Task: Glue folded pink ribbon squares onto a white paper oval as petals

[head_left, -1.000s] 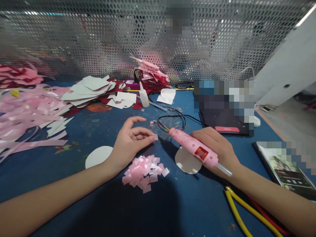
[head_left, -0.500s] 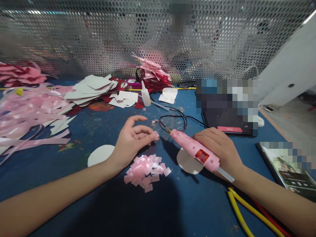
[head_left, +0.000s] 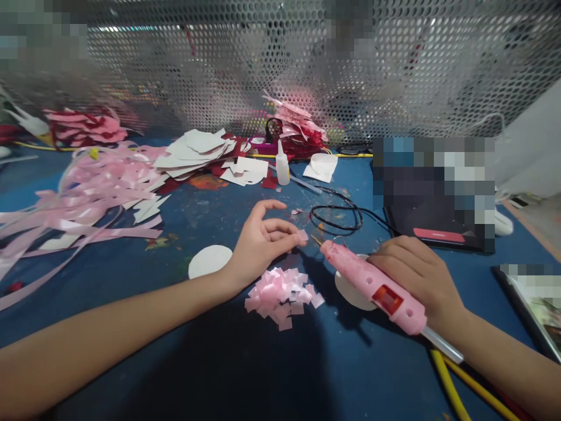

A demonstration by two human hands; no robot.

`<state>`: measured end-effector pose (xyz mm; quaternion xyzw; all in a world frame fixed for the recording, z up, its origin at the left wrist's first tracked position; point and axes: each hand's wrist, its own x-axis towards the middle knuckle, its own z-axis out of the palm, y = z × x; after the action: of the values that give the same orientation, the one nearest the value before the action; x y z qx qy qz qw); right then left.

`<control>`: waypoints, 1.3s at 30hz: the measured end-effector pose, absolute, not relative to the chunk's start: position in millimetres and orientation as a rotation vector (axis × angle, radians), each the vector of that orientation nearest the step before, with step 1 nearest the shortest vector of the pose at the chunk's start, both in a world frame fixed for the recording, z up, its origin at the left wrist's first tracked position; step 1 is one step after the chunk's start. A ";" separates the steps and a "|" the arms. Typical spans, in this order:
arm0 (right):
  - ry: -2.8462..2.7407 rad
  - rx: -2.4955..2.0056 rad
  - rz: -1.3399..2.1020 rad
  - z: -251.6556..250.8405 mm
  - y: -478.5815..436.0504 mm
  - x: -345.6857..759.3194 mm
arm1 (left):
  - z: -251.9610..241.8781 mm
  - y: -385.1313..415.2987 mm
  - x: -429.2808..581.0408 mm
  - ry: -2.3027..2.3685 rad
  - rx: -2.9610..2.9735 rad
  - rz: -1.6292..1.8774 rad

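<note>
My left hand [head_left: 267, 242] pinches a small pink ribbon square [head_left: 303, 235] between thumb and fingertips. A pink hot glue gun [head_left: 357, 275] is in the grip of my right hand [head_left: 418, 280]; its metal nozzle points at the ribbon square, a short gap away. A clear glue stick [head_left: 442, 345] juts from the gun's back end. Below my left hand lies a loose pile of pink ribbon squares [head_left: 280, 292]. One white paper disc [head_left: 210, 261] rests beside my left wrist, and another disc [head_left: 350, 289] is partly hidden under the glue gun.
Pink ribbon strips [head_left: 109, 181] spread over the left of the blue table, beside stacked white paper pieces [head_left: 193, 149]. Behind stand a small glue bottle [head_left: 283, 166] and a black cable loop [head_left: 337, 216]. A dark tablet [head_left: 438, 204] and a phone [head_left: 526, 310] lie at right.
The glue gun's nozzle has come round toward the ribbon square in my left hand. My head view has turned left, so everything sits farther right.
</note>
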<state>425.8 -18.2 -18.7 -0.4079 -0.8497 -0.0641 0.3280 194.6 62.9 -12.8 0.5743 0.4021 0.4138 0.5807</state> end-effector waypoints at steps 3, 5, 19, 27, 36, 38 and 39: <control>-2.256 -1.062 -0.188 -20.4 -18.7 425.5 | -13.4 62.2 193.9 0.921 1.358 0.944; -2.282 -1.042 -0.216 -21.1 -18.0 426.1 | -13.3 61.7 193.6 0.917 1.358 0.933; -2.336 -1.124 -0.224 -21.7 -19.0 422.7 | -14.3 60.6 193.7 0.869 1.352 0.928; -2.372 -1.072 -0.269 -22.0 -16.4 425.5 | -14.7 60.5 193.0 0.860 1.368 0.919; -2.375 -1.077 -0.269 -20.7 -16.5 425.2 | -15.8 61.0 192.8 0.858 1.369 0.928; -2.377 -1.089 -0.278 -20.3 -16.3 424.6 | -14.7 60.8 193.1 0.873 1.375 0.930; -2.376 -1.097 -0.286 -20.0 -16.1 424.3 | -14.1 60.6 193.2 0.879 1.376 0.933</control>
<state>424.3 -16.1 -20.0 -0.4033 -0.8735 -0.1050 0.2518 193.2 60.6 -14.1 0.5910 0.3777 0.4005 0.5895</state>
